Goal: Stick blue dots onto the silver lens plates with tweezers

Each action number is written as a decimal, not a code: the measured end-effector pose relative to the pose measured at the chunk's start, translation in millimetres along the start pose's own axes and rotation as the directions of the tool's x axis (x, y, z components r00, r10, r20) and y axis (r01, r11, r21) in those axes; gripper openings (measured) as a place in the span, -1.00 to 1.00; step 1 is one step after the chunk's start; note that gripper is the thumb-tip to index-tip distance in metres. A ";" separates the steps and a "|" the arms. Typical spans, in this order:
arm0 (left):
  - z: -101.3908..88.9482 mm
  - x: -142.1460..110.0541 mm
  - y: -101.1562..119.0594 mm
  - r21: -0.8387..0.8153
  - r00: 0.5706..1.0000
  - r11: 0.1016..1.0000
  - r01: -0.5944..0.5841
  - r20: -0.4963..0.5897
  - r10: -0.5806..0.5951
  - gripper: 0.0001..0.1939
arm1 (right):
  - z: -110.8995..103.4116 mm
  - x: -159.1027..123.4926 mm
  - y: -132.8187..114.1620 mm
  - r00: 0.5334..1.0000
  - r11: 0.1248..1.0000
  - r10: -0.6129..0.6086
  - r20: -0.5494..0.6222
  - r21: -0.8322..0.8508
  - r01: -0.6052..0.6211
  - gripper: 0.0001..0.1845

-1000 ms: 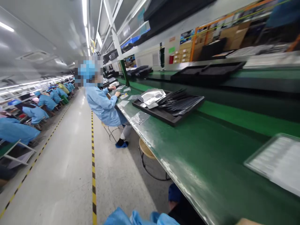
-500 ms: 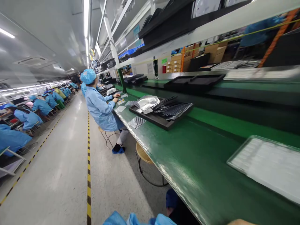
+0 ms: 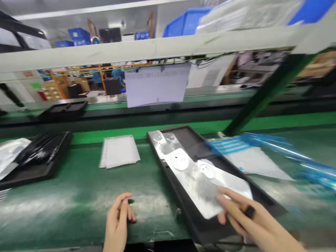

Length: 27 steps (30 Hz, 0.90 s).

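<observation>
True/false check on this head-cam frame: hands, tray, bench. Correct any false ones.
1. The right hand holds a wooden-handled brush over the silver panels. True.
2. The left hand grips a panel. False: it rests on the green bench, away from the panels, with nothing visible in it.
3. The panels lie in a black tray. True.
4. The stack of white sheets lies inside the tray. False: it lies on the bench, left of the tray.
5. A blue-striped plastic film lies to the tray's right. True.
</observation>
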<state>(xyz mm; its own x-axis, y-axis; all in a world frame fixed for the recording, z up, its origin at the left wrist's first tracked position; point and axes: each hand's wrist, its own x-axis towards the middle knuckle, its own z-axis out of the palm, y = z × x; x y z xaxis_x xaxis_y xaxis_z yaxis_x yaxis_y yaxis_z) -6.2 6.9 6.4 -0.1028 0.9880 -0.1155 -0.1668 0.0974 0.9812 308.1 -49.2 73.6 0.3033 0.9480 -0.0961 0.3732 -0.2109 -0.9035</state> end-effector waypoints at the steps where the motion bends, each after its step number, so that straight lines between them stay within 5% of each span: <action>1: 1.0 -1.6 -0.4 -0.001 0.999 1.000 -0.010 -0.036 0.010 -0.39 | -9.2 12.5 -7.5 1.000 1.000 0.009 -0.004 0.013 -0.009 -0.19; 6: 8.0 -9.3 2.7 -0.034 0.992 0.999 -0.043 -0.121 0.038 -0.48 | -18.9 100.6 -38.5 0.998 0.995 -0.065 0.001 -0.082 0.064 -0.21; 13: 10.0 -6.2 2.8 -0.072 0.981 0.991 -0.113 -0.163 0.100 -0.58 | 10.8 180.8 -38.4 0.995 0.907 0.031 0.090 -0.421 0.010 -0.71; 20: 11.9 -9.3 8.8 0.009 0.983 0.998 -0.064 -0.171 0.065 -0.53 | 4.4 182.3 -54.0 0.988 0.692 -0.106 0.113 -0.705 0.155 -0.75; 27: -2.2 -2.2 1.4 0.001 0.995 0.999 0.035 -0.093 -0.035 -0.39 | -51.0 117.0 -34.3 0.991 0.516 -0.048 0.127 -0.846 0.134 -0.56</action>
<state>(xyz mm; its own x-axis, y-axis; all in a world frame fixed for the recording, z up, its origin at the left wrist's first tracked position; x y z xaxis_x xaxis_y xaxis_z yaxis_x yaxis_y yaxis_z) -8.3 4.6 7.6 -0.1877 0.9685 -0.1634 -0.1690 0.1321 0.9767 375.6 56.8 114.6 0.1709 0.9797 -0.1048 0.9749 -0.1835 -0.1260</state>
